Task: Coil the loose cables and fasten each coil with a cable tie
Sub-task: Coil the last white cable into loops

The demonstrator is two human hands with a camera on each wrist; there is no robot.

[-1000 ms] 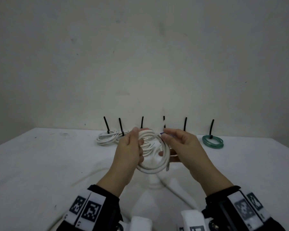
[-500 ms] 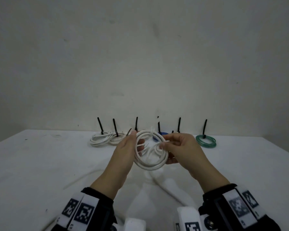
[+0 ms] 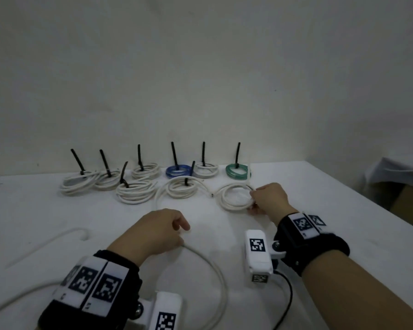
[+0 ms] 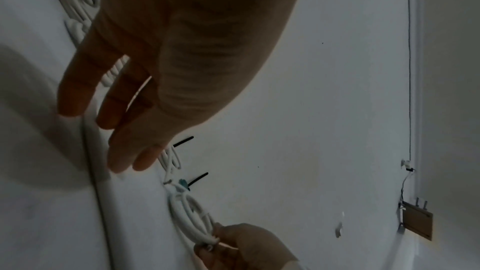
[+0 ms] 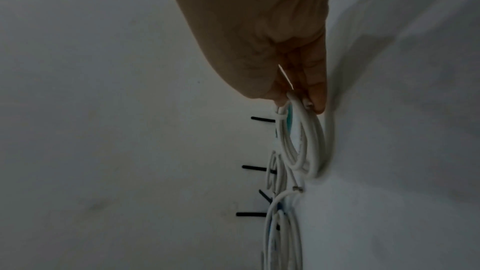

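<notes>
the white coil (image 3: 234,197), held up in both hands a moment ago, now lies on the bench (image 3: 57,217), pinched at its edge by the right hand (image 3: 268,198), while the left hand (image 3: 157,231) has let go, fingers (image 4: 75,98) loose beside a loose cable (image 3: 210,265).

White table (image 3: 45,210), pale wall (image 3: 200,67) behind (brown box (image 3: 408,201) at right).

white cables (image 3: 234,198), blue coil (image 3: 178,171), green coil (image 3: 237,171)
</notes>
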